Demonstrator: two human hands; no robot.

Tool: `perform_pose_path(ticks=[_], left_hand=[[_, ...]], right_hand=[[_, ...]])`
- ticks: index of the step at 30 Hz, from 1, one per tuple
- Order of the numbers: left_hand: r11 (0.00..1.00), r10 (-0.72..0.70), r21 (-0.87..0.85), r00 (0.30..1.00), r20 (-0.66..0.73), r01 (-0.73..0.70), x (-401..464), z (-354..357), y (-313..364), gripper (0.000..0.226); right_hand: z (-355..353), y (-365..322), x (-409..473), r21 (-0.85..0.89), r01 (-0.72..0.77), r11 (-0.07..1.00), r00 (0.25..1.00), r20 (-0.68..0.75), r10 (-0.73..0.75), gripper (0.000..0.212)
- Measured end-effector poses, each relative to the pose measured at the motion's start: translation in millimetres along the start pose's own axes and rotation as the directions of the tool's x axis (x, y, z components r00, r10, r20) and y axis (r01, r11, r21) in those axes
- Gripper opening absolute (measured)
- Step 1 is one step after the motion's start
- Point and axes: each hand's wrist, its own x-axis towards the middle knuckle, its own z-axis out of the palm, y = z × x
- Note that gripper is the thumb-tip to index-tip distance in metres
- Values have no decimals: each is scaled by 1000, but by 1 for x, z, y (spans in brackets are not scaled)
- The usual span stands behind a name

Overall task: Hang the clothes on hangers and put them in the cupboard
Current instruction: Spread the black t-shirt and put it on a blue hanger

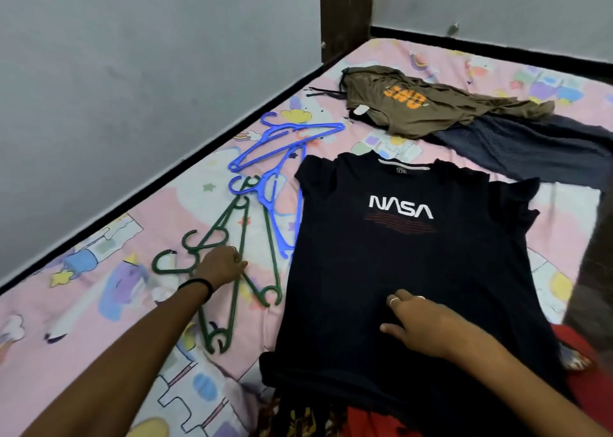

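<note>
One green hanger (232, 270) is being picked near the bed's (99, 320) wall-side edge, left hand (220, 265) curled onto it. Right hand (418, 324) lies flat, fingers relaxed, on the NASA shirt (398, 270) mid-bed. Best lifted clear of the tangle first, probably.

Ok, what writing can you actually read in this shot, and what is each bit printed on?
"NASA": white letters on the chest of the black T-shirt.
Orange print on the olive garment: upside down and creased, not readable.
Small mark on the black T-shirt's neck label: too small to read.
No readable text on the hangers or the bedsheet.
</note>
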Motion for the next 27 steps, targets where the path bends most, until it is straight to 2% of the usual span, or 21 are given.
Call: perform_pose_path(ticks=[5, 9, 12, 14, 16, 18, 20, 22, 23, 25, 26, 27], left_hand=[[973, -13, -229, 994, -109, -12, 10, 25, 44, 27], [895, -145, -429, 989, -22, 122, 28, 34, 88, 42], [906, -218, -375, 976, -21, 195, 34, 35, 103, 46], [944, -218, -265, 975, -50, 198, 39, 35, 104, 40], [953, -203, -242, 977, -59, 183, 46, 36, 100, 30], [923, -203, -344, 978, -56, 172, 51, 36, 96, 28], [865, -212, -482, 972, -103, 138, 52, 34, 91, 36], [760, -229, -643, 965, -130, 94, 49, 26, 85, 35], [631, -244, -771, 964, -101, 79, 48, 22, 82, 30], [281, -233, -957, 972, 3, 71, 43, 10, 74, 17], [151, -206, -986, 978, 36, 69, 38, 3, 69, 13], [81, -175, -994, 983, 55, 70, 33, -6, 65, 9]], right_hand=[[15, -10, 1, 18, -35, 999, 998, -54, 36, 62], [20, -6, -4, 72, -56, 996, 996, -67, 60, 61], [26, -8, -3, 99, -70, 993, 995, -69, 77, 58], [29, -9, 0, 112, -85, 990, 994, -58, 91, 57], [30, -10, 5, 126, -99, 987, 994, -39, 105, 57], [30, -11, 8, 137, -104, 985, 994, -22, 108, 58], [28, -10, 9, 144, -105, 984, 994, -13, 108, 59], [25, -10, 10, 146, -96, 985, 995, -8, 98, 60], [25, -10, 11, 151, -88, 985, 996, -7, 90, 61], [23, -10, 10, 159, -74, 985, 997, -9, 77, 62], [21, -10, 9, 158, -68, 985, 998, -9, 70, 63], [18, -9, 8, 160, -62, 985, 998, -10, 64, 64]])
